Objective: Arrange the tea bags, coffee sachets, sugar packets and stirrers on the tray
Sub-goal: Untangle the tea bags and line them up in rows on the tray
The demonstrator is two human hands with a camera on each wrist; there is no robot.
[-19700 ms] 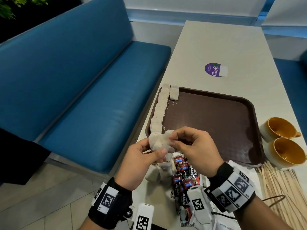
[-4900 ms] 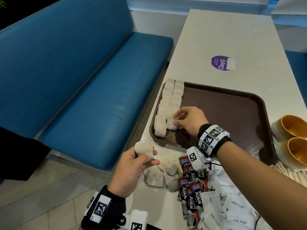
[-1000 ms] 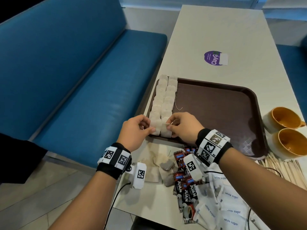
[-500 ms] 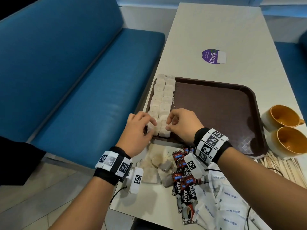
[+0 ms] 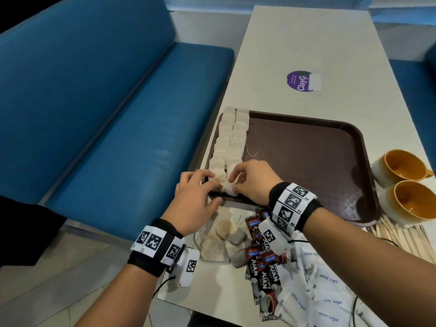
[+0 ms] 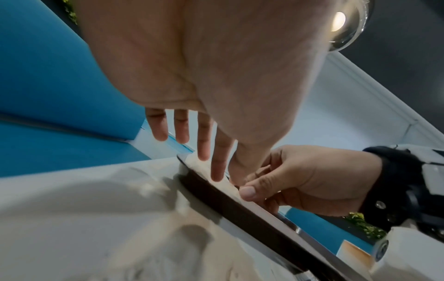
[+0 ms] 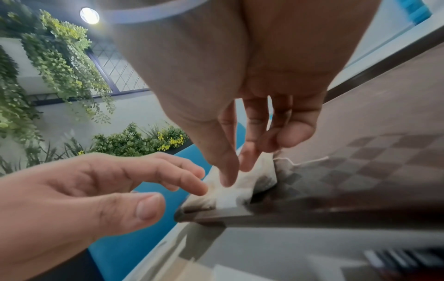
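Two columns of pale tea bags (image 5: 232, 138) run along the left side of the brown tray (image 5: 306, 142). Both hands are at the tray's near left corner. My left hand (image 5: 210, 187) lays straight fingers (image 6: 217, 165) on the nearest bag of the left column. My right hand (image 5: 232, 184) pinches the nearest tea bag (image 7: 235, 194) of the second column between thumb and index finger. Off the tray, near me, lie loose tea bags (image 5: 224, 241), red coffee sachets (image 5: 262, 263), white sugar packets (image 5: 325, 293) and wooden stirrers (image 5: 405, 237).
Two orange cups (image 5: 401, 168) stand at the tray's right edge. A purple sticker (image 5: 302, 81) is on the white table beyond the tray. A blue bench (image 5: 118, 114) runs along the table's left edge. A thread (image 5: 250, 152) trails from the bags onto the tray.
Five seconds ago my left hand held a tea bag over the table; now it rests on the tray's corner bags. In the last second both hands only shifted slightly on the nearest bags.
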